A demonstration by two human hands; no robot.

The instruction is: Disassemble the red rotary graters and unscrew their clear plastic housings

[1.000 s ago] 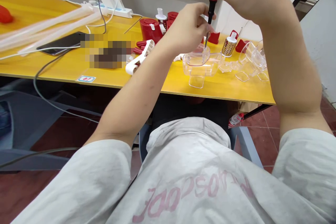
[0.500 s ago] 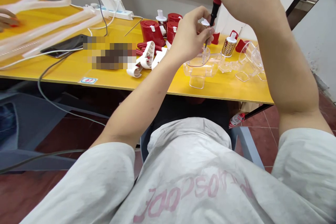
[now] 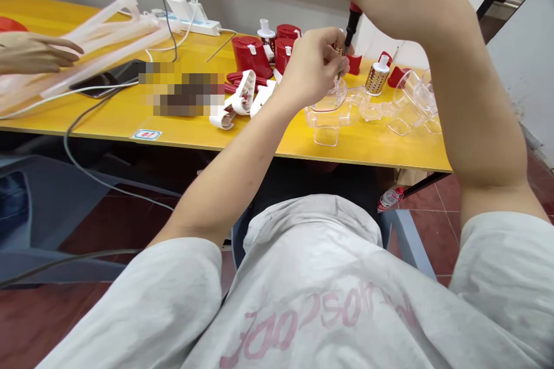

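Note:
My right hand (image 3: 402, 0) is raised near the top of the view, shut on the red handle of a screwdriver (image 3: 355, 8) whose black shaft points down and left. My left hand (image 3: 314, 63) pinches the lower end of that shaft and rests on a clear plastic housing (image 3: 331, 112) that stands on the yellow table (image 3: 268, 138). Whatever small part sits under my left fingers is hidden.
Red cylinders (image 3: 251, 52), white curved handles (image 3: 240, 98), a metal grater drum (image 3: 376, 78) and more clear housings (image 3: 415, 101) lie around. Another person's hand (image 3: 34, 55) holds long white plastic pieces at far left. A phone (image 3: 110, 75), cables and a power strip (image 3: 190, 20) lie behind.
The screwdriver has tilted and its handle has shifted right. My left hand has slid a little lower on the shaft. At far left the other person's hand has come into view with the white pieces.

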